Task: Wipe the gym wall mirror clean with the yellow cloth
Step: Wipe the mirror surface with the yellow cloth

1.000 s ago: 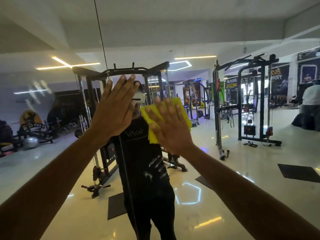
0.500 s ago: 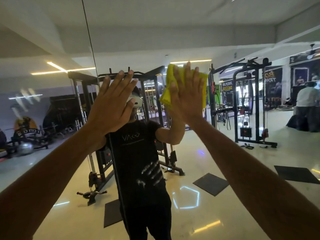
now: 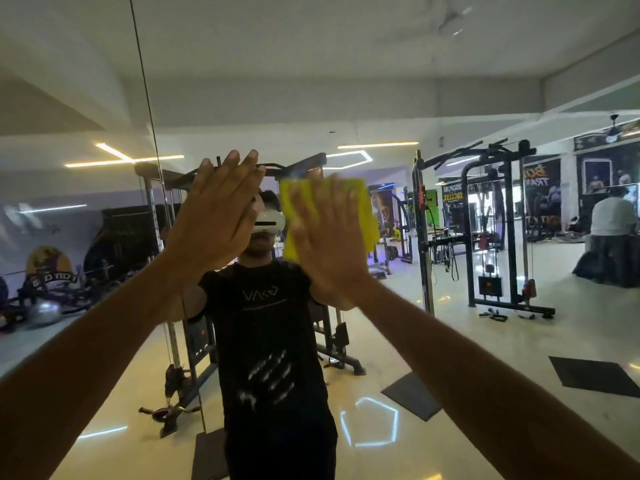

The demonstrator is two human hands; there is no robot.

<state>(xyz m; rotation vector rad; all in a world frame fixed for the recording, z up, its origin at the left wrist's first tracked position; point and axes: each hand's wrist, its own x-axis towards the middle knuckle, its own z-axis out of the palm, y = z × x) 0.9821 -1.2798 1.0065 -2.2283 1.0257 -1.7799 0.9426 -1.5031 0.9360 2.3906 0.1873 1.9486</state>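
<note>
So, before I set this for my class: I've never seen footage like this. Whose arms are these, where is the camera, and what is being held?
No machine here: a person wears a camera on the head, so you look along their own arms at a gym wall mirror. The figure in black is their reflection. The right hand presses a yellow cloth flat against the glass, fingers straight, with no curled grip. The left hand is open too, raised flat at the mirror and holding nothing. The cloth looks blurred. Everything else, including the weight machines, is reflected.

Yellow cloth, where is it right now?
In the head view the yellow cloth sits just right of centre, pressed flat on the mirror under the right hand, beside the left hand.
</note>
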